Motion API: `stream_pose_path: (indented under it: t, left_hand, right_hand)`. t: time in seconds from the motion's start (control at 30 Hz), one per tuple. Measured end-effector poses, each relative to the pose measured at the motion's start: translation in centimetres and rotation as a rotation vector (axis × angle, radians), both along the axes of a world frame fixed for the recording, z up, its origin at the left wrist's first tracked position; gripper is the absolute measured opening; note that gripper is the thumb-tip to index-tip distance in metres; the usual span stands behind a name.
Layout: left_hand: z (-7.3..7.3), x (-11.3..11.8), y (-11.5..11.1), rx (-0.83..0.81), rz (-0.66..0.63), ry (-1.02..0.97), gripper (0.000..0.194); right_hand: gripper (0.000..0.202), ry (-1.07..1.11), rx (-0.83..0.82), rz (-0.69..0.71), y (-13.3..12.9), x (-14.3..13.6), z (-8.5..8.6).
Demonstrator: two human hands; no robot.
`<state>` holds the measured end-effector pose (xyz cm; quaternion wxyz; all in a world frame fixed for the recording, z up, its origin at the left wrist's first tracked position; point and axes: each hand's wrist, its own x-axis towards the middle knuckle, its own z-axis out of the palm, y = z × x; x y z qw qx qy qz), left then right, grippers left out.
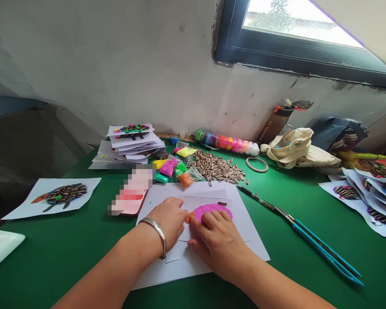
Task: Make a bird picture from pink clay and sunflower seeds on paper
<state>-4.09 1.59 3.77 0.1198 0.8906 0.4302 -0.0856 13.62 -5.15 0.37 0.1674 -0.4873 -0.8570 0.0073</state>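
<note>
Lower centre of the frame: both hands on layered white sheets [251,244], laid on a green worktop [286,249]. Left hand [170,221], silver bangle [161,232] at wrist, fingers bent and close together, tips down beside a small orange lump [189,217]; grip, if any, cannot be told, tips partly hidden. Right hand [220,234]: index finger reaching to the lump and touching it, other fingers curled over the lower part of a flat magenta oval [209,209]; whether thumb and finger pinch anything, cannot tell. Lump sits at the oval's left end, between the two hands. One striped seed [222,203] at the oval's upper right edge.

Centre of frame, above the sheets: bright packets [169,167], seed heap [217,165] just right of them. Further right, a tape ring [257,171], lying flat. Right of the hands, slanting to lower right, a long tool with blue arms [324,253].

Left side: a loose picture sheet [86,206], seed-covered turtle shape on it; paper stack [135,143] above and to its right. Upper right: dark bottle [273,124], leaning, pale cloth bag [296,148] near it
</note>
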Motion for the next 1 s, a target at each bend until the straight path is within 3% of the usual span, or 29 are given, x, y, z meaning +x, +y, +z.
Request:
stream_pose_path:
  t: [0.67,1.0]
  left_hand:
    - [0.4,0.05,-0.11,-0.004,-0.006,0.002,0.022]
    - [0.13,0.03,-0.12,0.007,-0.01,-0.009,0.021]
  right_hand:
    - [0.031,0.024,0.014,-0.045,0.48,0.27,-0.13]
    - [0.037,0.056,-0.015,-0.057,0.26,-0.35,0.52]
